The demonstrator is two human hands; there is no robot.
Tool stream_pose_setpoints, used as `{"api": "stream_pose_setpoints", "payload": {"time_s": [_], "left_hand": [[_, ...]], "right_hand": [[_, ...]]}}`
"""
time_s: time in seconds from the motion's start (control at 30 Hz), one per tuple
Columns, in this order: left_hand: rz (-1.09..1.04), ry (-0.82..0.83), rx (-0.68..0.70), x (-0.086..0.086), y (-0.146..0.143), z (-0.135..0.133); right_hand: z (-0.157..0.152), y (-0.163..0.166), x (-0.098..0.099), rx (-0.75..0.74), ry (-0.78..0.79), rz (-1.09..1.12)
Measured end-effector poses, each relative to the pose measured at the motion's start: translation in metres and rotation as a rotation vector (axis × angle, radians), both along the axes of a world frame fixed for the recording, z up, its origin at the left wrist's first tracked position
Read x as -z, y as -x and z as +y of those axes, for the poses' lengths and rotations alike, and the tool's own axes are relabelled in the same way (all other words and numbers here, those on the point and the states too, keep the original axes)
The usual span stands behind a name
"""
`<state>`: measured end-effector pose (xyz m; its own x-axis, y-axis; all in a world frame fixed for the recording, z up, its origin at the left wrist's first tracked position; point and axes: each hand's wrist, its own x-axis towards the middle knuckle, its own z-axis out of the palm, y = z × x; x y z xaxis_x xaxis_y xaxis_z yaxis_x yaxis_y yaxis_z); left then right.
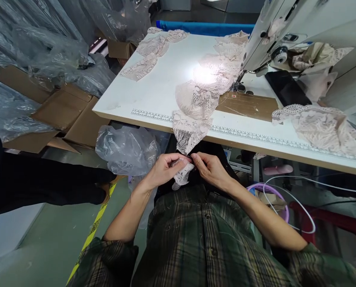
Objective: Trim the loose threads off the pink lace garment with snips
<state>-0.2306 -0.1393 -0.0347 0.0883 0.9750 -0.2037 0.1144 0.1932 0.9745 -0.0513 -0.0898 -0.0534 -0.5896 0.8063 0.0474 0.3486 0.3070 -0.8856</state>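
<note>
My left hand (167, 169) is closed on a pale pink lace piece (183, 174), pinched between thumb and fingers, its end hanging over my lap. Close beside it, my right hand (209, 167) is closed in a pinch at the edge of the lace. A thin dark thing shows between the fingertips; its kind is too small to tell. Above my hands, a chain of lace pieces (192, 101) drapes over the table's front edge and runs back to the sewing machine's needle area (240, 81).
The white sewing table (124, 95) has a printed ruler along its front. More lace pieces lie at its far left (152, 46) and right (324, 123). Plastic bags (128, 147) and cardboard boxes (62, 107) stand left. Another person's dark-clothed leg (46, 179) extends from the left.
</note>
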Motion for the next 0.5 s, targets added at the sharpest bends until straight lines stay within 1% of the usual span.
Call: {"api": "stream_pose_setpoints", "payload": {"time_s": [0.13,0.2,0.27,0.37,0.5], "left_hand": [[-0.004,0.021,0.011,-0.0016,0.0018,0.0012],[-0.010,0.028,0.024,-0.0032,0.0027,0.0025],[-0.017,0.032,0.039,-0.0047,0.0035,0.0045],[-0.012,0.047,0.056,-0.0066,0.0037,0.0076],[0.024,0.056,0.096,-0.0065,0.0027,0.0080]], "right_hand": [[-0.0008,0.0013,0.0056,0.104,0.002,-0.007],[-0.0017,-0.0012,0.0061,0.095,0.012,0.004],[-0.0023,-0.0034,0.0045,0.044,0.000,0.002],[-0.0021,-0.0025,0.0017,0.006,-0.077,-0.036],[-0.0020,-0.0005,0.0051,0.084,-0.156,-0.106]]}}
